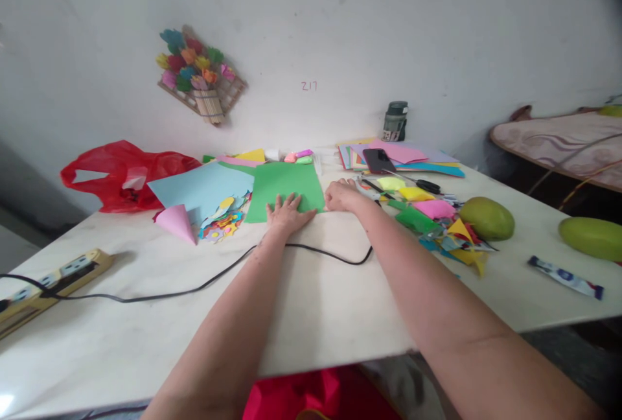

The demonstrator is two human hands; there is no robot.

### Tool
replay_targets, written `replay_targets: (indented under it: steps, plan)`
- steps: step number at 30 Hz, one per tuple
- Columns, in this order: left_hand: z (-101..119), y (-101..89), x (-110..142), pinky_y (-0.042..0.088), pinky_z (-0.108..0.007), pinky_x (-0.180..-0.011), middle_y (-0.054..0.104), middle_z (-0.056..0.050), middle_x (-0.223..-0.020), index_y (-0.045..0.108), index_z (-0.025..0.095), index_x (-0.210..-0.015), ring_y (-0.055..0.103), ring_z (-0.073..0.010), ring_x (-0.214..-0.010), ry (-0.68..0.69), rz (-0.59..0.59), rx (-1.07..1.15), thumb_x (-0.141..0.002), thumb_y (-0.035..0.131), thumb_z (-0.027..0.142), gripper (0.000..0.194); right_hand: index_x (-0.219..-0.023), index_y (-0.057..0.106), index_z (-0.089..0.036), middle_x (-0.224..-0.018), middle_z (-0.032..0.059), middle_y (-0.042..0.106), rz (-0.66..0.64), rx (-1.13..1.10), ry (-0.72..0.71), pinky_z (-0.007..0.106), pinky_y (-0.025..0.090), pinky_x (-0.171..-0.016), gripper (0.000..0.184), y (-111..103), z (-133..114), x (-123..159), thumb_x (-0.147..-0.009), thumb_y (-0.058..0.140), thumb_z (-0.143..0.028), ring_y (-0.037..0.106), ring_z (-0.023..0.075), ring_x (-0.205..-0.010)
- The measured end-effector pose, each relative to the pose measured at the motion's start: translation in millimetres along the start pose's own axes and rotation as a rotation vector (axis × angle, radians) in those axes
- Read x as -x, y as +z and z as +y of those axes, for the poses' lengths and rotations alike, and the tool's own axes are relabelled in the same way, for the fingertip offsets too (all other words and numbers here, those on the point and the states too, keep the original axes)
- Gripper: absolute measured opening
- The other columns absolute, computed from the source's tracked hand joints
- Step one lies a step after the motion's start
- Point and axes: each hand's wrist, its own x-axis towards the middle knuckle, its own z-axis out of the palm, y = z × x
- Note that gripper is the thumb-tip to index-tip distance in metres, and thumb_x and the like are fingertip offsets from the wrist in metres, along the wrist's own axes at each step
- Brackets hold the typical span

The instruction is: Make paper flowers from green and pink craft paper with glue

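Observation:
A sheet of green paper (286, 181) lies flat on the white table. My left hand (289, 214) rests on its lower part, palm down with fingers spread. At the sheet's right edge, my right hand (343, 197) is closed with its fingers curled under; what it grips, if anything, is hidden. Pale blue paper (208, 183) lies left of the green sheet, with a pile of colourful paper cut-outs (222, 225) and a pink paper cone (179, 222) near it. Scissors (425, 185) lie right of my right hand, close to coloured paper scraps (457, 242).
A black cable (208, 284) crosses the table from a power strip (58, 284). A red plastic bag (121, 170) sits at the left. A phone (378, 161) lies on stacked paper, before a bottle (395, 122). Green fruits (486, 218) and a tube-like packet (566, 277) are at the right.

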Motion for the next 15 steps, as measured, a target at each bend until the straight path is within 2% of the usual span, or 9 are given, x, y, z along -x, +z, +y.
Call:
replay_targets:
  steps: [3, 7, 12, 15]
  plan:
    - [0.2, 0.1, -0.2, 0.005, -0.056, -0.103, 0.017, 0.008, -0.144, 0.027, 0.033, -0.134, 0.003, -0.0292, -0.133, -0.002, -0.001, 0.002, -0.064, 0.021, 0.077, 0.083, -0.078, 0.069, -0.024, -0.1, 0.0084, 0.06, 0.031, -0.001, -0.031, 0.041, 0.03, -0.089, 0.015, -4.9, 0.6, 5.6, -0.067, 0.06, -0.027, 0.046, 0.0266, -0.102]
    - [0.3, 0.1, -0.8, 0.005, -0.056, -0.103, 0.017, 0.009, -0.144, 0.028, 0.034, -0.134, 0.003, -0.0297, -0.133, -0.006, -0.001, 0.007, -0.064, 0.022, 0.077, 0.082, -0.082, 0.068, -0.024, -0.102, 0.0051, 0.062, 0.113, -0.093, -0.04, 0.033, 0.036, -0.083, 0.026, -12.5, 3.4, 12.8, -0.069, 0.049, -0.011, 0.054, 0.0208, -0.094]
    - [-0.3, 0.5, -1.3, 0.005, -0.056, -0.103, 0.018, 0.008, -0.144, 0.028, 0.033, -0.134, 0.003, -0.03, -0.133, 0.0, 0.006, 0.021, -0.065, 0.024, 0.076, 0.081, -0.081, 0.067, -0.018, -0.087, 0.0033, 0.067, 0.178, -0.301, -0.128, 0.02, 0.041, -0.067, 0.027, -13.4, -2.8, 10.7, -0.065, 0.049, -0.006, 0.059, 0.0142, -0.08]
    - [-0.5, 1.0, -1.6, 0.004, -0.056, -0.103, 0.018, 0.007, -0.144, 0.028, 0.033, -0.134, 0.002, -0.0303, -0.133, 0.002, 0.004, 0.032, -0.066, 0.024, 0.075, 0.08, -0.079, 0.066, -0.015, -0.077, 0.0034, 0.067, 0.129, -0.504, -0.153, 0.017, 0.043, -0.06, 0.022, -9.3, -15.5, 9.3, -0.066, 0.049, -0.005, 0.06, 0.0109, -0.068]
